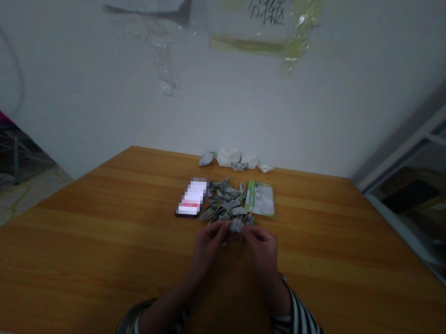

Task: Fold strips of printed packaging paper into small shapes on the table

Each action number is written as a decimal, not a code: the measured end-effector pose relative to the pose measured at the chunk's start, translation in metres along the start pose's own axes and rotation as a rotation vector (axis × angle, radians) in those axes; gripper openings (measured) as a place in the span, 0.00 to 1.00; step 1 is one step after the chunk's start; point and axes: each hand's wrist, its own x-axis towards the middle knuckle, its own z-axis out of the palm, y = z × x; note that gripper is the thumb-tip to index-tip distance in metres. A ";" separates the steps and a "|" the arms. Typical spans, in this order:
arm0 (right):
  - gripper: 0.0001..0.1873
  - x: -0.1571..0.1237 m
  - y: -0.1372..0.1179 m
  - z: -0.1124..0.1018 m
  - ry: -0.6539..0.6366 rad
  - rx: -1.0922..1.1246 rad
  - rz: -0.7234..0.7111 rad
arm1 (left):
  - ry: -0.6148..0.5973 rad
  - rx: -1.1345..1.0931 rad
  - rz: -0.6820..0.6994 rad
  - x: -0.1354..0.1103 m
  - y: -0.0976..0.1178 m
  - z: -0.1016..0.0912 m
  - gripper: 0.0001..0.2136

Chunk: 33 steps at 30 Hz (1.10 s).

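Observation:
My left hand and my right hand meet near the middle of the table, each with thumb and fingers pinched. Between them they grip a small printed sachet, white-grey with fine print, by its two sides. Just beyond it lies a loose pile of similar green-and-white sachets. Left of the pile is a phone with its screen lit and blurred out. To the right, a larger flat green-and-white printed packet lies face up.
Along the wall sit crumpled white tissues and a few crumpled sachets. The wooden table reaches the wall. Paper signs are taped above. A metal-framed rack stands at the right.

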 end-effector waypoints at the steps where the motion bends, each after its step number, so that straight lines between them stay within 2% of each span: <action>1: 0.09 -0.001 0.000 0.001 0.019 0.007 0.001 | 0.004 -0.040 -0.020 -0.001 0.001 0.002 0.15; 7: 0.10 -0.001 0.003 0.003 0.062 0.074 0.000 | -0.024 -0.173 -0.065 -0.002 0.002 0.007 0.23; 12: 0.10 0.001 0.003 0.000 0.025 0.088 0.008 | -0.072 -0.189 -0.089 -0.001 -0.001 0.007 0.24; 17: 0.08 0.006 -0.005 -0.005 -0.179 -0.049 -0.044 | -0.181 -0.027 -0.063 0.001 0.001 0.004 0.17; 22: 0.13 0.002 -0.001 0.001 -0.353 -0.013 -0.016 | -0.142 -0.028 -0.090 0.003 -0.003 0.002 0.22; 24: 0.15 0.001 0.002 0.003 -0.335 -0.008 0.009 | -0.179 0.012 -0.078 0.003 -0.006 0.001 0.23; 28: 0.18 0.002 0.003 0.002 -0.191 -0.039 -0.030 | -0.241 0.189 0.095 0.001 -0.008 0.002 0.18; 33: 0.19 0.003 0.001 0.000 -0.253 -0.047 -0.068 | -0.315 0.243 0.172 -0.001 -0.006 0.004 0.19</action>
